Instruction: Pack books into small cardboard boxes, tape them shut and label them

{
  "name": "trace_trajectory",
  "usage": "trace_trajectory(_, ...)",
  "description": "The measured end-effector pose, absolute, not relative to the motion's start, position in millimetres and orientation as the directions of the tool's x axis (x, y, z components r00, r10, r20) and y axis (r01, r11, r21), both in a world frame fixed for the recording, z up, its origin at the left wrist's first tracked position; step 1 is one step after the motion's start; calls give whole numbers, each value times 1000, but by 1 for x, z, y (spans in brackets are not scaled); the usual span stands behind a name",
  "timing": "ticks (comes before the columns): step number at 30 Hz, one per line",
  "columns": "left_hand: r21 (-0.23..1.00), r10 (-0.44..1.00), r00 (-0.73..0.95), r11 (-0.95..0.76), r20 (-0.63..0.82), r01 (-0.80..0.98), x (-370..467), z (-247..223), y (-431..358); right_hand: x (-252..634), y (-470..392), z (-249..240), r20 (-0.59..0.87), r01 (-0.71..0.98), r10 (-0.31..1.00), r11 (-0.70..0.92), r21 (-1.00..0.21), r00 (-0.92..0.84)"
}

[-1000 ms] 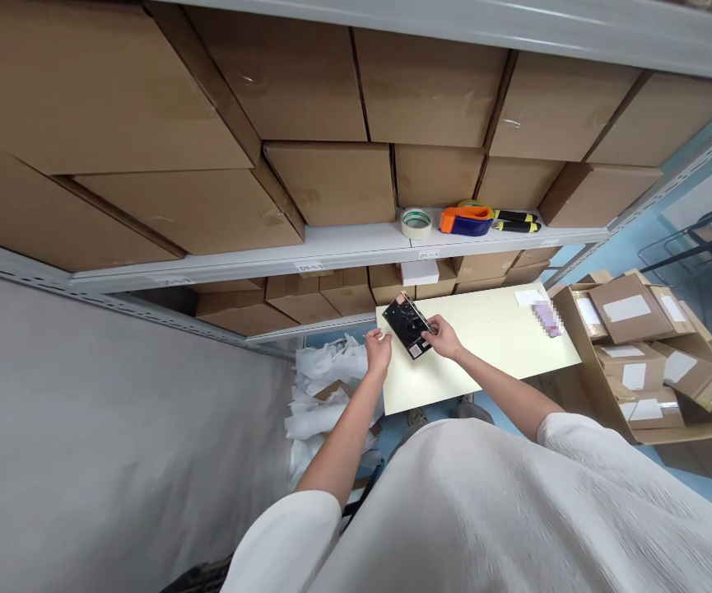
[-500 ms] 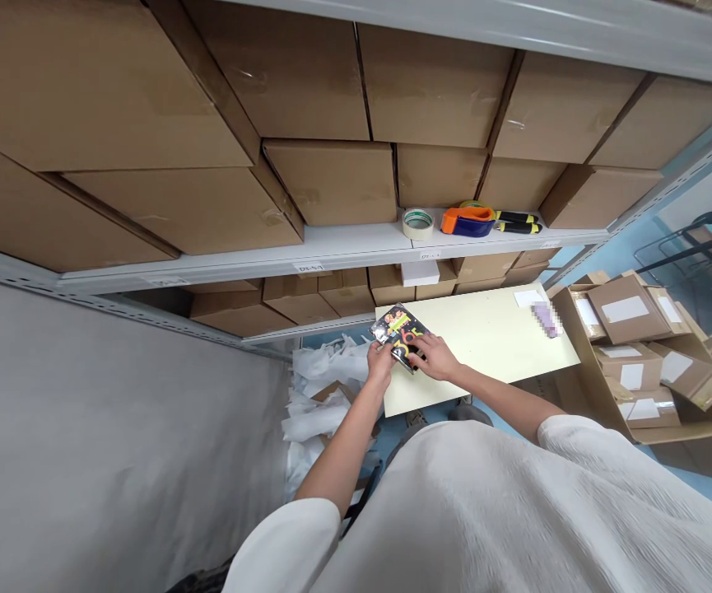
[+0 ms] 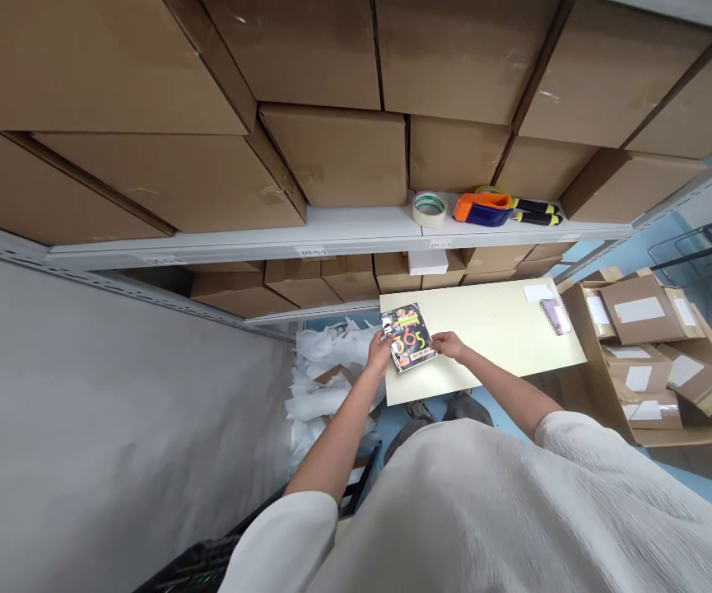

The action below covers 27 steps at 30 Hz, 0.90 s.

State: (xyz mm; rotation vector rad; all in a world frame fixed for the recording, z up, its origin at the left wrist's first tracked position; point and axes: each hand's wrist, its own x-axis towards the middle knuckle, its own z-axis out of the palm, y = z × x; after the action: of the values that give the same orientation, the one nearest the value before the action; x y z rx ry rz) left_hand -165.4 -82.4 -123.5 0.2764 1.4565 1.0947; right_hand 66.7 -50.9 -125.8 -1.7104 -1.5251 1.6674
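Observation:
A dark-covered book (image 3: 411,333) with a large colourful "365" lies or hovers over the left end of the pale yellow tabletop (image 3: 491,338); whether it touches the surface I cannot tell. My left hand (image 3: 380,351) grips its left edge, thumb on the cover. At the right edge, my right hand (image 3: 449,344) pinches the book between thumb and fingers. Most of the front cover shows between the two hands. Farther right on the tabletop are a white slip of paper (image 3: 538,292) and a blurred purple phone-like item (image 3: 555,316).
Cardboard boxes (image 3: 337,161) fill the shelves ahead. On the shelf edge sit a tape roll (image 3: 429,210), an orange and blue tape dispenser (image 3: 483,207) and black-yellow handled pliers (image 3: 537,212). A large carton (image 3: 608,403) of labelled boxes stands right. White wrapping (image 3: 315,403) lies at left.
The right hand has moved off the front cover to the book's right edge. More of the cover now shows, and the book is turned more upright. The view has shifted slightly.

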Motion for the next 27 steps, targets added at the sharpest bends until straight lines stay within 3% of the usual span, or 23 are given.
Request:
trace_trajectory(4,733,733,-177,564,-657,-381,-163,-142,-81,60,-50,-148,-562,440,815,-456,-774,-144)
trace_trajectory(7,782,761,-196,570,-618,-251,-159,-158,-89,53,-48,-165,-589,477,805,-492,-728,-69)
trace_trajectory(11,829,829,-189,550,-527,100,-158,-173,-108,48,-45,-182,-588,523,808,-492,-696,-23)
trace_trajectory(14,819,904,-32,400,-426,411,-161,-178,-122,50,-44,-186,-561,593,828,-454,-665,5)
trace_trajectory(17,752,906,121,255,-405,609,-164,-178,-133,54,-52,-184,-500,678,864,-338,-653,-51)
trace_trajectory(20,663,871,197,177,-449,728,-166,-177,-139,58,-66,-179,-428,784,864,-65,-618,-266)
trace_trajectory(22,612,848,219,148,-483,776,-166,-177,-140,58,-74,-176,-460,840,811,69,-539,-362)
trace_trajectory(27,557,821,213,146,-529,818,-166,-179,-133,50,-74,-170,-573,911,736,144,-387,-360)
